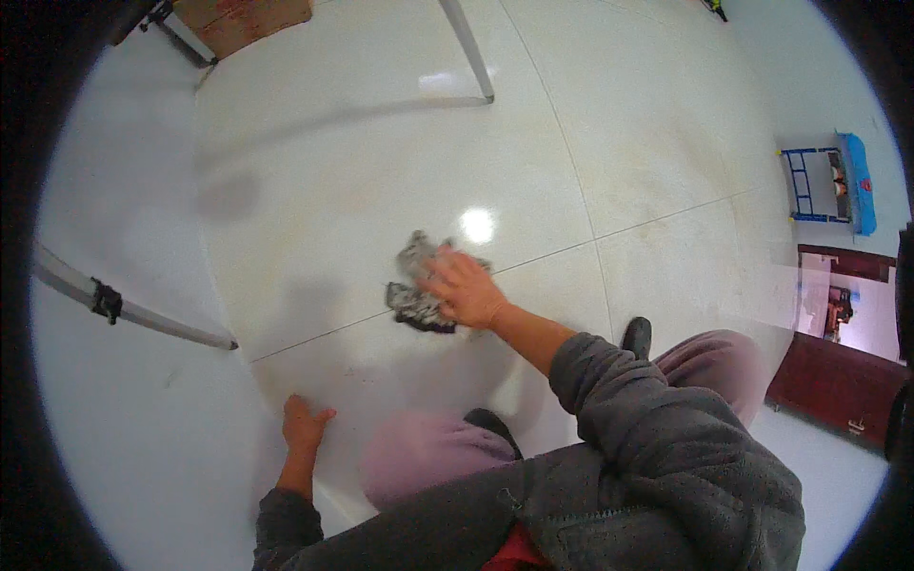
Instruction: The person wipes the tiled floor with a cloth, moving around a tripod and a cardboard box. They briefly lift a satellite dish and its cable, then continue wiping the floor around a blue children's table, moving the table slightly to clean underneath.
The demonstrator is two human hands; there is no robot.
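Observation:
Pressed flat on a crumpled grey and black patterned cloth is my right hand, slightly blurred. The cloth lies on the glossy cream floor tiles, across a tile joint. To the lower left, near the foot of the white wall, my left hand holds nothing, with its thumb spread from the fingers. Small reddish specks show on the floor between that hand and the cloth.
A metal leg with a black clamp stands by the left wall; another leg meets the floor ahead. A cardboard box sits at the upper left. A blue rack and an open dark red door are at the right.

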